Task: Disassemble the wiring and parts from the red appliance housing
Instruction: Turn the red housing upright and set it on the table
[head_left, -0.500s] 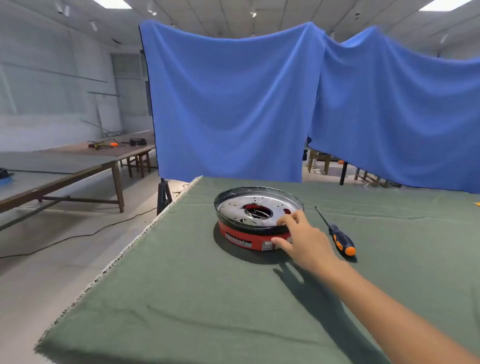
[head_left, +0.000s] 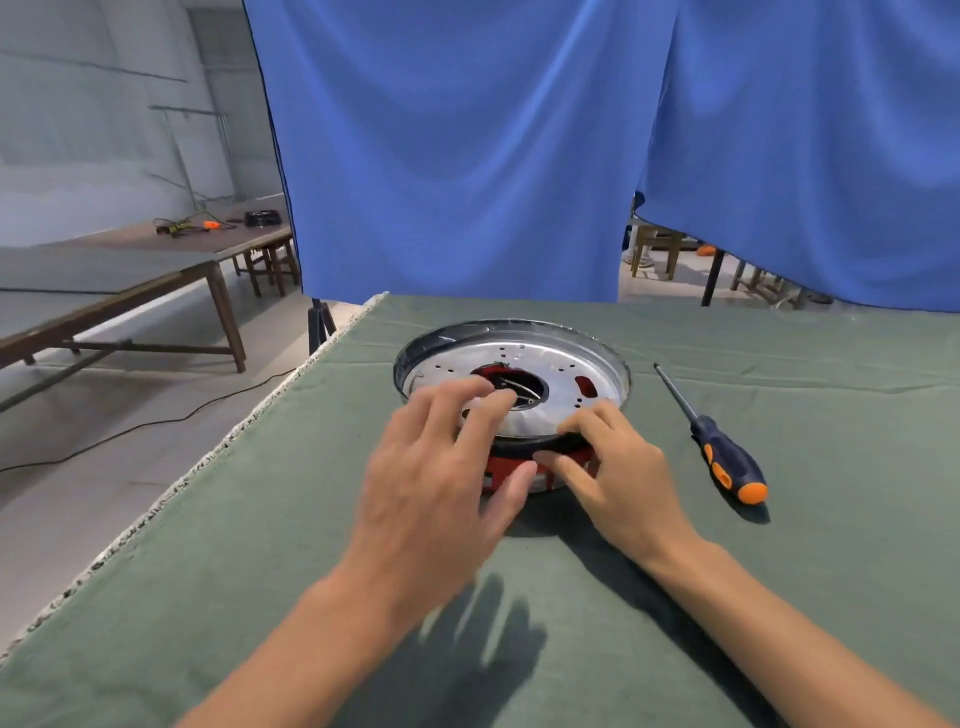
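From the head camera: your right hand gripped the near rim of the red appliance housing, fingers curled over the edge, while your left hand, fingers spread and relaxed, hovered blurred over its metal plate. A screwdriver lay beyond your right hand.

Both forearms are bare to the lower edge of the picture, with no sleeve showing. The left hand and right hand are bare too; the left is blurred, so rings there cannot be ruled out.
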